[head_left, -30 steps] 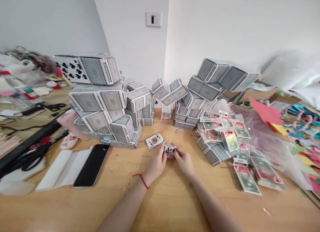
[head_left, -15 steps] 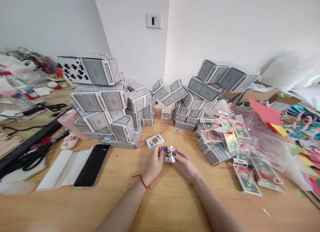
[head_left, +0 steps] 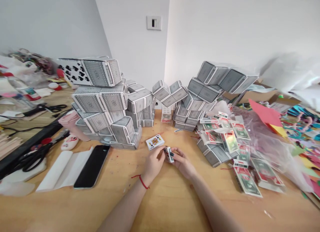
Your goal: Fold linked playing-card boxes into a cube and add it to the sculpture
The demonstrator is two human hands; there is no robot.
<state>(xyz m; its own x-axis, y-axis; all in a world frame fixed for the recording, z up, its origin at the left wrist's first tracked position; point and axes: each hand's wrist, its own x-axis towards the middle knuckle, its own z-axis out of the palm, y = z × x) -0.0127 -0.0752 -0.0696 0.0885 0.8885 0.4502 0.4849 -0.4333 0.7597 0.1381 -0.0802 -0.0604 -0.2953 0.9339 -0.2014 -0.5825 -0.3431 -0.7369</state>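
Observation:
My left hand (head_left: 153, 163) and my right hand (head_left: 182, 163) meet over the wooden table (head_left: 160, 205), both pinching a small folded playing card piece (head_left: 169, 154) between their fingertips. A red string circles my left wrist. Just beyond my left hand lies a face-up stack of playing cards (head_left: 154, 141) with a king on top. Behind it rise piles of grey-patterned card cubes: the left pile of cubes (head_left: 105, 101) and the right pile of cubes (head_left: 200, 91).
A black phone (head_left: 92, 165) and white paper (head_left: 62, 168) lie at the left, with scissors (head_left: 32, 155) further left. Several red-and-green card boxes (head_left: 232, 138) and plastic wrap spread at the right, coloured paper beyond.
The folded card has turned between my fingers, from face showing to edge-on. My hands stayed in nearly the same spot.

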